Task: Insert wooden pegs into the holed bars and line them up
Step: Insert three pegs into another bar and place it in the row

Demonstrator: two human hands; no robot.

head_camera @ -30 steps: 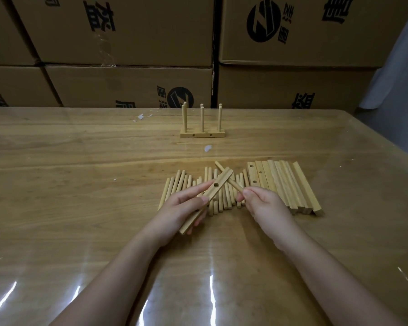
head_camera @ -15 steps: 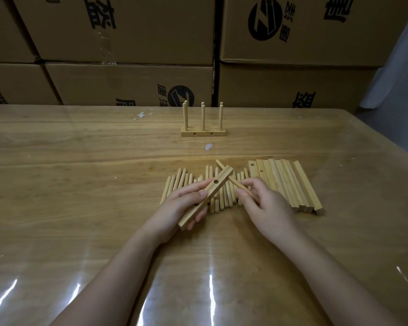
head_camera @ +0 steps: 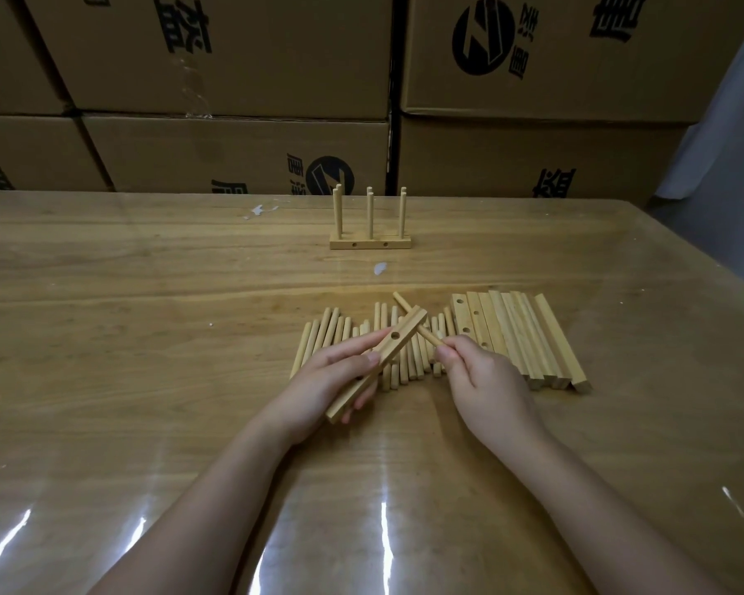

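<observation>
Your L hand (head_camera: 318, 380) grips a holed bar (head_camera: 379, 362) near its near end, thumb on its face and fingers curled beneath. The bar's long axis runs 7 to 1 o'clock, w/ one open hole just past the thumb. Your R hand (head_camera: 482, 380), close at 3 o'clock, pinches a peg (head_camera: 430, 337) by its near end. The peg runs 5 to 11 o'clock and crosses the bar's far tip; can't tell if it's through a hole. R hand is nearer, so likely does the pushing. Beneath both lie loose pegs (head_camera: 323, 337), side by side. At 3 o'clock are spare bars (head_camera: 529, 337), pale and square-edged. At 12 o'clock, well apart, a finished set (head_camera: 370, 242) stands w/ upright pegs.
</observation>
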